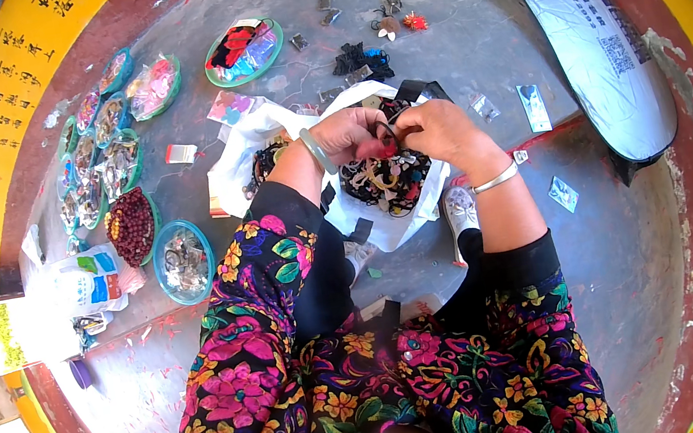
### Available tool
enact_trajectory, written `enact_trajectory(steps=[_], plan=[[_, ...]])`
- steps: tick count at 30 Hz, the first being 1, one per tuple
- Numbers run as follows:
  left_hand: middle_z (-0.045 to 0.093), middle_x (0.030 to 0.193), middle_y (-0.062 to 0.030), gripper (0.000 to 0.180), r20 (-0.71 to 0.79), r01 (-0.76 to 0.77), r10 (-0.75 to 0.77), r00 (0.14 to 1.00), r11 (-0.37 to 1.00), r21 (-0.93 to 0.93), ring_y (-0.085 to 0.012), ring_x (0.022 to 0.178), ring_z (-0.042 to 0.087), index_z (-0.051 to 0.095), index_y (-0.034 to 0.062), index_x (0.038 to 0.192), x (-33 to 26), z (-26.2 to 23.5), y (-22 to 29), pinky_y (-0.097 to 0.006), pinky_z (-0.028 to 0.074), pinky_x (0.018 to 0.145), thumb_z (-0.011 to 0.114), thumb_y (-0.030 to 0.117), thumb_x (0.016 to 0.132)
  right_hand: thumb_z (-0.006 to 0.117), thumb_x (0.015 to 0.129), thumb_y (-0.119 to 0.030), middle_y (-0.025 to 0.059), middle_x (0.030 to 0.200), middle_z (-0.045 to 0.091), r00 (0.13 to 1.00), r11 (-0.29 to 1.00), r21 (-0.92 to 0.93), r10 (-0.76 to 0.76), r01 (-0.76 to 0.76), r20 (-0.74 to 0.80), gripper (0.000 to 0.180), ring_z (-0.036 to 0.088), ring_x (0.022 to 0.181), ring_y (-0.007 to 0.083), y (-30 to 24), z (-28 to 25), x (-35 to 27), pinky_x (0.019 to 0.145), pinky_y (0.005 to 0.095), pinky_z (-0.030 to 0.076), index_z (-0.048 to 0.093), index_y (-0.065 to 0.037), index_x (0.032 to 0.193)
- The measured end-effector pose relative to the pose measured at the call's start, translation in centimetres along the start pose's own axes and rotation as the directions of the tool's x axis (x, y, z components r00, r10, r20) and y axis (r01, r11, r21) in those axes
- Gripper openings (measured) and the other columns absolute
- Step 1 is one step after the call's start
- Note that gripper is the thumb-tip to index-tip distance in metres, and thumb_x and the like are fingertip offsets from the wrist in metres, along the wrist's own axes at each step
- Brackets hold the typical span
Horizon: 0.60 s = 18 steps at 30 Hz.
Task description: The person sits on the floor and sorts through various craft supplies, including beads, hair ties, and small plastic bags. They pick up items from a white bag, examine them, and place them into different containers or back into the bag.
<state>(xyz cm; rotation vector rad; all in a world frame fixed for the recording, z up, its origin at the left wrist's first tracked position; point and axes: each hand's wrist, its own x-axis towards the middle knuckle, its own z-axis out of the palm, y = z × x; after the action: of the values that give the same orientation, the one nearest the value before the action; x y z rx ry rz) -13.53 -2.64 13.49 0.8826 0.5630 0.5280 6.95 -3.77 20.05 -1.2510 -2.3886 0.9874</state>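
Over an open white bag (228,170), my left hand (345,134) and my right hand (443,132) meet, fingers closed. Between their fingertips is a dark hair tie (386,131) with something red by it, partly hidden by the fingers. Below my hands the bag holds a heap of mostly black hair ties (384,182) with coloured and pale ornaments. More dark pieces (265,164) show in the left part of the bag, beside my left wrist. A pale bangle sits on my left wrist and a silver one on my right.
To the left stand several baskets of small goods, including a blue basket (208,264) and one with dark red beads (132,229). A green basket (279,52) is at the back. Black bundles (361,62) and small packets lie beyond the bag. A silver cover (594,45) stands right.
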Motion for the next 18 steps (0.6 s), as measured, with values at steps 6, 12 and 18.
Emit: enact_trajectory(steps=[6, 12, 18], plan=[[0.061, 0.085, -0.0054, 0.016, -0.244, 0.151, -0.132, 0.961, 0.987, 0.060, -0.0173, 0.078, 0.060, 0.057, 0.0055, 0.082, 0.2, -0.7, -0.1, -0.032, 0.049, 0.072, 0.050, -0.005, 0.072, 0.059, 0.069, -0.014, 0.0147, 0.071, 0.063, 0.996, 0.997, 0.055, 0.054, -0.059, 0.075, 0.018, 0.061, 0.066, 0.0238, 0.7, -1.6, -0.9, 0.060, 0.0327, 0.045, 0.064, 0.000, 0.079], [0.061, 0.097, -0.0066, 0.027, -0.263, 0.185, -0.106, 0.959, 0.938, 0.295, -0.0157, 0.091, 0.057, 0.058, 0.0022, 0.098, 0.6, -1.5, -0.2, -0.029, 0.045, 0.081, 0.051, -0.004, 0.073, 0.058, 0.070, -0.015, 0.0141, 0.072, 0.064, 0.994, 0.997, -0.055, 0.060, -0.055, 0.095, 0.018, 0.062, 0.068, 0.0243, 1.4, -1.4, -0.9, 0.061, 0.0325, 0.046, 0.064, -0.001, 0.080], [0.061, 0.100, -0.0034, 0.028, -0.178, 0.092, -0.015, 0.984, 0.897, 0.431, -0.0107, 0.091, 0.056, 0.058, 0.0027, 0.106, 0.1, 1.3, 1.4, -0.026, 0.045, 0.080, 0.061, 0.008, 0.078, 0.056, 0.073, -0.012, 0.0135, 0.075, 0.064, 0.996, 0.996, 0.005, 0.091, -0.091, -0.013, 0.018, 0.062, 0.070, 0.0233, 1.5, -1.2, -0.7, 0.063, 0.0317, 0.046, 0.063, -0.001, 0.085]])
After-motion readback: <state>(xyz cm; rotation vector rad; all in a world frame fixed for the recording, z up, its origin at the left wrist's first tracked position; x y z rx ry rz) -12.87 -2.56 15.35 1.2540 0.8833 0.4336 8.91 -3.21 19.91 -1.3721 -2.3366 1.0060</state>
